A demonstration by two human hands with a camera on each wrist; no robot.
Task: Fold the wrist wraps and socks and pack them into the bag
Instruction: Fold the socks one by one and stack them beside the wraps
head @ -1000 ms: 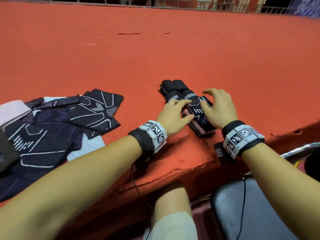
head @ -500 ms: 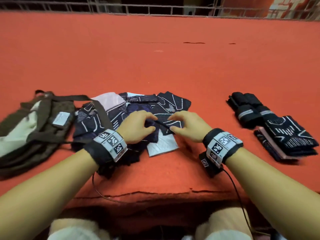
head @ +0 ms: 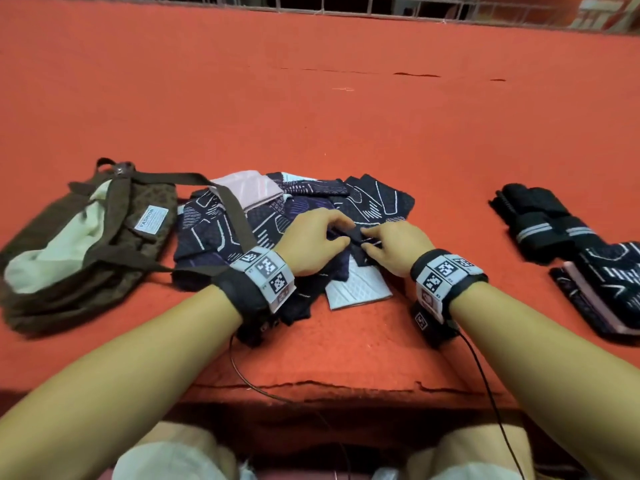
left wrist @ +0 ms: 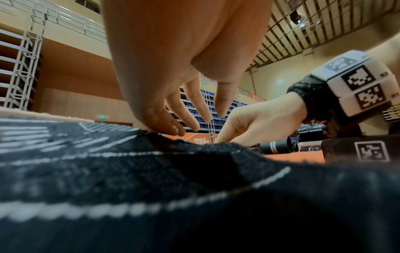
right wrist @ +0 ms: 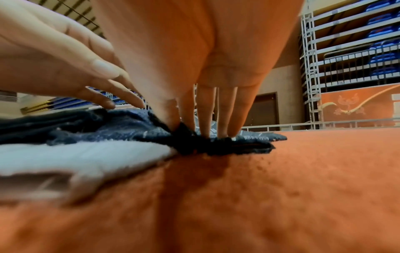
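Observation:
Loose dark patterned socks [head: 221, 230] lie heaped mid-surface beside an open brown bag [head: 145, 209] at the left. My right hand [head: 367, 242] pinches a fold of one dark sock [head: 355, 254] between thumb and forefinger; the right wrist view shows that sock [right wrist: 216, 145] bunched up under my right hand [right wrist: 179, 126]. My left hand [head: 344, 232] reaches to the same sock. In the left wrist view my left hand [left wrist: 194, 123] has nearly straight fingers, thumb apart, the outer fingertips [left wrist: 173, 130] touching the sock's edge [left wrist: 129, 162]. Rolled black wrist wraps [head: 540, 220] and folded socks [head: 606, 282] lie at the right.
Everything rests on an orange felt-covered surface [head: 311, 116] whose cracked front edge [head: 311, 389] runs just before my knees. The bag's strap [head: 232, 209] drapes over the sock heap. A white sock [head: 356, 289] and a pink one [head: 252, 188] are in the heap. Cables hang from both wrist bands.
Both hands left the folded stack, now at the right, and came to the loose sock heap. My view swung left, bringing the bag in. The right hand has taken hold of a sock.

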